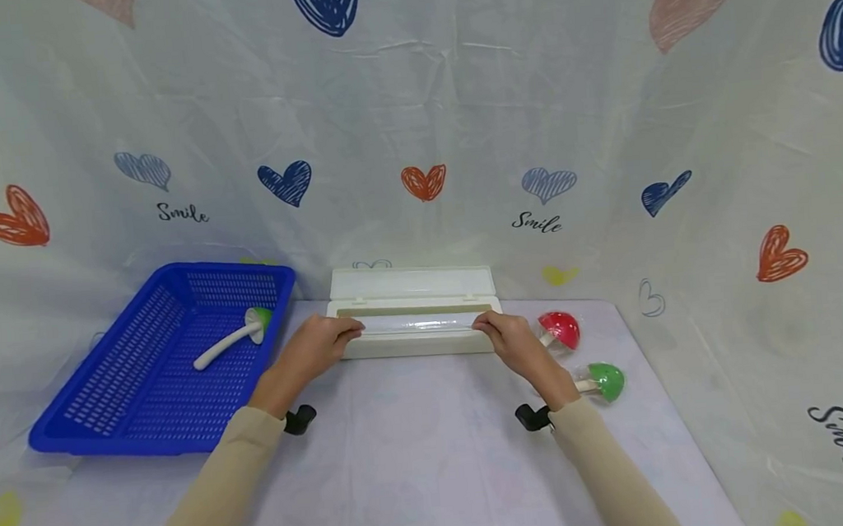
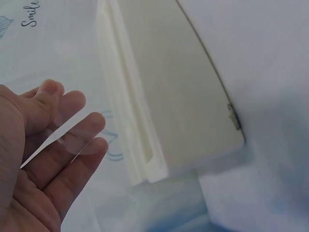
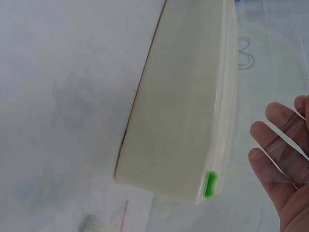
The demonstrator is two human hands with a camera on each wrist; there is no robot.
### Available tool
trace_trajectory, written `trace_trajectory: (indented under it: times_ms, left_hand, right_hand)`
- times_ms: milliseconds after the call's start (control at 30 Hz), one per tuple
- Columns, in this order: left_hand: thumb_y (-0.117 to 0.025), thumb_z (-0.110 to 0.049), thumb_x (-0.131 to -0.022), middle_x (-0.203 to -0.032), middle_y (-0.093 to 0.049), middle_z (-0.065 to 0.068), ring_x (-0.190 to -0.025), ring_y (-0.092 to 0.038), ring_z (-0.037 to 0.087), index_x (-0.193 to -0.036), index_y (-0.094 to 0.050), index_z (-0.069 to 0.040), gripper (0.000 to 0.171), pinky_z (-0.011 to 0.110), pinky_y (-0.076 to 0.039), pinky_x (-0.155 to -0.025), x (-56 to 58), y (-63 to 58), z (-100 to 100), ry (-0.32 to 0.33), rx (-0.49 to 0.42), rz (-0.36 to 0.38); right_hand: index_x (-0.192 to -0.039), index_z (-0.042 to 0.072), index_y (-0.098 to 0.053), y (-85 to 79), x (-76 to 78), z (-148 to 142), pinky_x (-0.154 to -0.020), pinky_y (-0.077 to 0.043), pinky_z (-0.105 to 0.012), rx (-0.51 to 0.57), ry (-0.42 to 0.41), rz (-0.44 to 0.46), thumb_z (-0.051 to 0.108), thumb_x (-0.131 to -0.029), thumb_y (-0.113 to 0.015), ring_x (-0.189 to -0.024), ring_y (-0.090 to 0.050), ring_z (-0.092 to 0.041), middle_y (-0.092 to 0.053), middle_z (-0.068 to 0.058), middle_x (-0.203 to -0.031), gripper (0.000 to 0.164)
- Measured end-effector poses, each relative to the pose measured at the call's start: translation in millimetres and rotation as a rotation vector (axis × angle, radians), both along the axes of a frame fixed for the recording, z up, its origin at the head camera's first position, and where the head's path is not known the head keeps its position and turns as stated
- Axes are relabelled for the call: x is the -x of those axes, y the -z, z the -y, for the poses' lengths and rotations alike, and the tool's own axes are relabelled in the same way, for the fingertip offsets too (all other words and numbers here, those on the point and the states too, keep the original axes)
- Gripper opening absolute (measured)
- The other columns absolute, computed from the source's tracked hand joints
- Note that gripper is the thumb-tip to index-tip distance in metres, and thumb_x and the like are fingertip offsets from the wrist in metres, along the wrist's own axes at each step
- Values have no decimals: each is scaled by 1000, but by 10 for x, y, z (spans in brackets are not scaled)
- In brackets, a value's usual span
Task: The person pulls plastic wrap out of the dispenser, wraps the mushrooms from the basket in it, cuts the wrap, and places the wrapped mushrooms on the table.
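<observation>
A cream cling film dispenser (image 1: 416, 346) stands at the back of the table with its lid (image 1: 411, 282) raised. Clear cling film (image 1: 419, 323) stretches across its top between the two hands. The left hand (image 1: 315, 350) pinches the film near the dispenser's left end; in the left wrist view the thumb meets the index finger while the other fingers (image 2: 91, 128) spread behind the film. At the opposite end, the right hand (image 1: 519, 344) pinches the film too, its outer fingers (image 3: 273, 145) seen through the film. A green slider (image 3: 210, 184) sits at the dispenser's edge in the right wrist view.
A blue perforated basket (image 1: 161, 444) stands on the left, holding a green-capped toy mushroom (image 1: 223, 346). Beside the right forearm lie a red-capped toy mushroom (image 1: 562, 330) and another green-capped one (image 1: 607, 380), both apparently in clear film. A heart-printed curtain (image 1: 378, 93) hangs behind.
</observation>
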State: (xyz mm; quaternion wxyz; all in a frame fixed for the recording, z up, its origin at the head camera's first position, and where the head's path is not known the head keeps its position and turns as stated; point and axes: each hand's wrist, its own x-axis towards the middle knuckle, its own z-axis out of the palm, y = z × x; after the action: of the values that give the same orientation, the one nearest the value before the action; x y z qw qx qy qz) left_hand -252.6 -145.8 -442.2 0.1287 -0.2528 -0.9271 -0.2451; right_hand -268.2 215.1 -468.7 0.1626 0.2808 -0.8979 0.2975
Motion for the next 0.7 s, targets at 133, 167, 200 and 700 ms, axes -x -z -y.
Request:
trace_trajectory:
  times_ms: [133,167,200,700]
  left_hand:
    - [-73,-8,-95,-97,-80,10,-83,-76,23,-106,-80,-3,14,39,-61,-74,-59,-34,16,40,-3,-22]
    - [-73,-8,-94,-96,-80,10,-83,-76,23,-105,-80,-3,14,38,-61,-73,-74,-41,21,49,-2,-28]
    - [-73,-7,-94,-96,-80,10,-82,-76,22,-105,-80,-3,13,37,-61,-73,-89,-46,25,56,0,-35]
    - [-77,-10,-91,-95,-80,9,-69,-69,12,-104,-81,-5,14,28,-56,-62,-301,-4,34,63,33,-67]
  right_hand:
    - [-102,0,-72,-16,-35,-27,-72,-62,-33,10,-47,-54,7,-96,-70,-72,-64,-16,-76,-10,-89,9]
    - [-101,-1,-72,-19,-42,-32,-70,-61,-32,17,-63,-64,6,-96,-69,-70,-62,-14,-75,-9,-87,8]
    - [-100,-1,-72,-22,-48,-35,-68,-60,-31,23,-78,-74,5,-96,-70,-69,-61,-13,-75,-9,-87,8]
    - [-103,-1,-73,44,-237,-81,-70,-61,-30,5,-109,-59,6,-96,-72,-74,-65,-13,-77,-7,-91,10]
